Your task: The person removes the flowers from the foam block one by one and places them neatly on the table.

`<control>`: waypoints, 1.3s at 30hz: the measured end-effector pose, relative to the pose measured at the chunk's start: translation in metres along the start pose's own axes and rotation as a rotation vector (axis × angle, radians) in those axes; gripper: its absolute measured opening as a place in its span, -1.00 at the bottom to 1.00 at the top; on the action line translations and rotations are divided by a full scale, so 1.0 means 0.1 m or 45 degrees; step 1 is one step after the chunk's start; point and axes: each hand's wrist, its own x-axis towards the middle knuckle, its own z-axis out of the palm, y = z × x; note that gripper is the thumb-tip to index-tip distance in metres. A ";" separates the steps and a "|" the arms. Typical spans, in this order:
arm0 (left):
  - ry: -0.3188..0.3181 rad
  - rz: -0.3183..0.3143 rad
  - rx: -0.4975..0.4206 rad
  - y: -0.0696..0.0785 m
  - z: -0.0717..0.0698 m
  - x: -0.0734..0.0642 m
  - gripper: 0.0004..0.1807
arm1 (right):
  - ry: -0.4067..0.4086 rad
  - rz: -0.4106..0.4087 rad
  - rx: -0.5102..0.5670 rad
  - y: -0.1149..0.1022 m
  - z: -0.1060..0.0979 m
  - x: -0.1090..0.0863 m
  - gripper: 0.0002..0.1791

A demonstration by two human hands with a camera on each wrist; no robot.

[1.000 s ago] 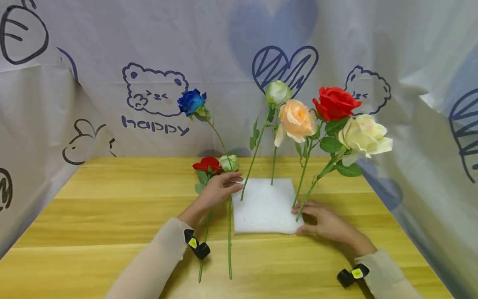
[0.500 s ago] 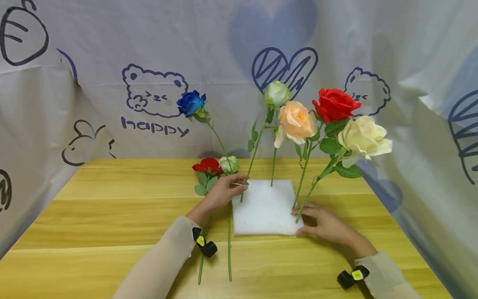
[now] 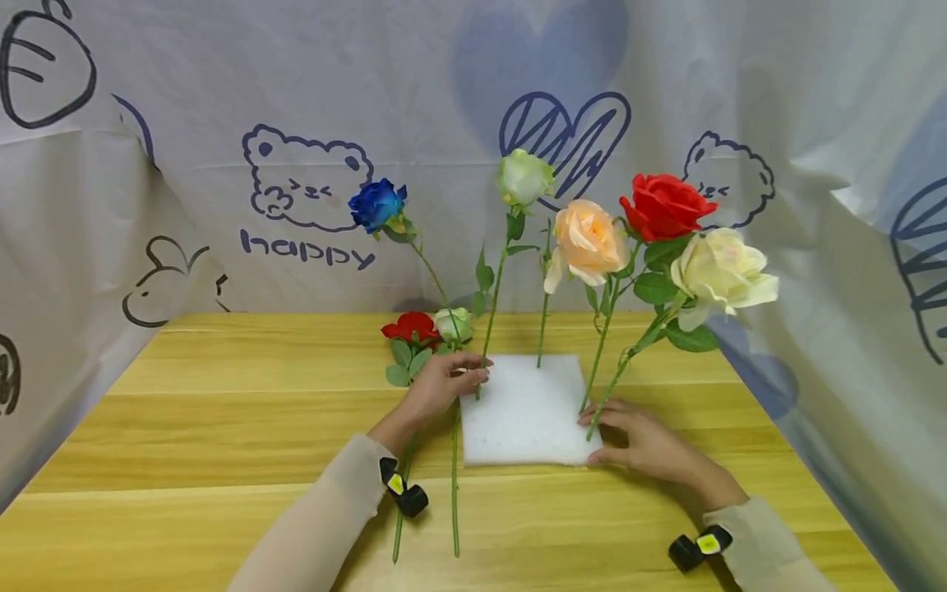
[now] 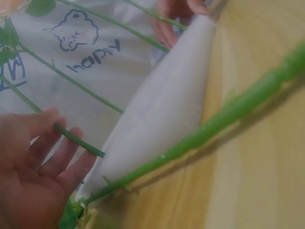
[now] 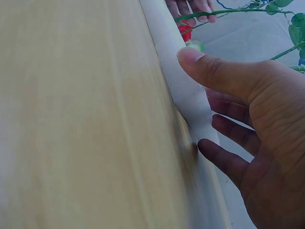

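**A pale green rose (image 3: 526, 177) is guided at the left side of a white foam block (image 3: 528, 419)**

In the head view, the block lies flat on the wooden table (image 3: 222, 460). The rose's stem (image 3: 494, 304) leans slightly right, its foot meeting the block's top near the left edge; how deeply it is sunk cannot be told. It is held low down by the left hand (image 3: 442, 385), while the block's near right corner is held by the right hand (image 3: 651, 441). A peach rose (image 3: 587, 238), a red rose (image 3: 666, 205) and a cream rose (image 3: 721, 275) are raised above the block's right half. To the left, a blue rose (image 3: 377, 204), a second red rose (image 3: 411, 329) and a second pale green rose (image 3: 454, 325) are left outside the block.

In the left wrist view, the stem is seen pinched between thumb and fingers, just above the foam. Another stem (image 4: 214, 117) crosses the foreground.

In the right wrist view, the thumb is pressed to the block and the other fingers are spread round its corner; the grip looks light.

The step in hand is judged to be the planting or straightening of this stem. For the next move, a steady block and a firm downward push, kept in line with the stem, seem to be called for before release.
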 end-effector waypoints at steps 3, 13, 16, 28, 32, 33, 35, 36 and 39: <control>-0.008 0.009 0.019 -0.03 0.00 -0.01 -0.66 | 0.000 -0.004 -0.006 0.00 0.00 0.00 -0.49; 0.040 0.034 0.082 -0.03 0.04 -0.01 -0.70 | 0.025 -0.002 -0.003 0.00 -0.03 -0.02 -0.49; 0.054 0.058 0.104 -0.03 0.05 0.00 -0.70 | 0.039 -0.007 0.004 0.01 -0.04 -0.03 -0.49; 0.078 0.105 0.099 -0.11 0.08 -0.06 -0.73 | -0.006 -0.005 0.010 0.02 0.03 -0.04 -0.49; 0.083 0.111 0.083 -0.12 0.08 -0.05 -0.73 | -0.009 -0.006 0.001 0.02 0.03 -0.03 -0.50; 0.086 0.112 0.083 -0.12 0.08 -0.05 -0.73 | -0.011 -0.004 0.000 0.03 0.03 -0.03 -0.49; 0.095 0.111 0.082 -0.12 0.08 -0.05 -0.73 | -0.017 0.005 0.000 0.03 0.03 -0.02 -0.49; 0.100 0.109 0.083 -0.12 0.08 -0.04 -0.73 | -0.020 0.008 -0.001 0.03 0.03 -0.02 -0.49; 0.110 0.101 0.087 -0.09 0.09 -0.04 -0.74 | -0.026 0.017 0.004 0.03 0.02 0.00 -0.49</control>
